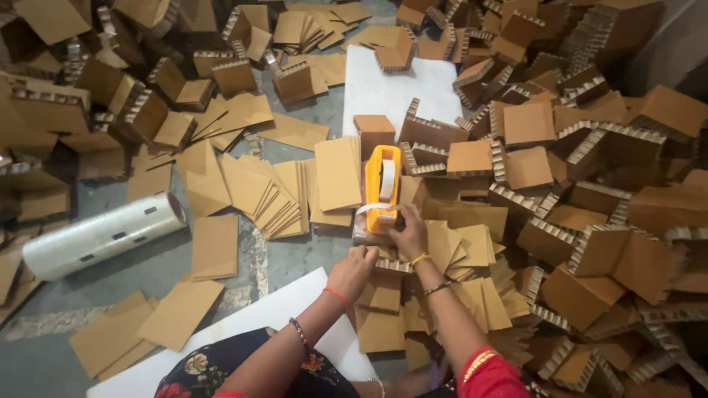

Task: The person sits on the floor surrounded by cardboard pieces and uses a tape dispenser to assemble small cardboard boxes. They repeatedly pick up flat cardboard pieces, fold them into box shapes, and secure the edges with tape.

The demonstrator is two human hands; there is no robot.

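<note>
Head view shows one orange tape dispenser [383, 188] on a cardboard block [372, 234], one clear film roll [103, 236], two white sheets and uncountable cardboard pieces. Right hand [409, 232] fingers pinch the block's tape strip; left hand [354, 271] fingers curl against the block, tips hidden.

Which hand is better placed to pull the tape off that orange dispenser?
Probably the right hand: its fingers already touch the orange tape dispenser. The left hand rests lower, on the cardboard piece.
</note>
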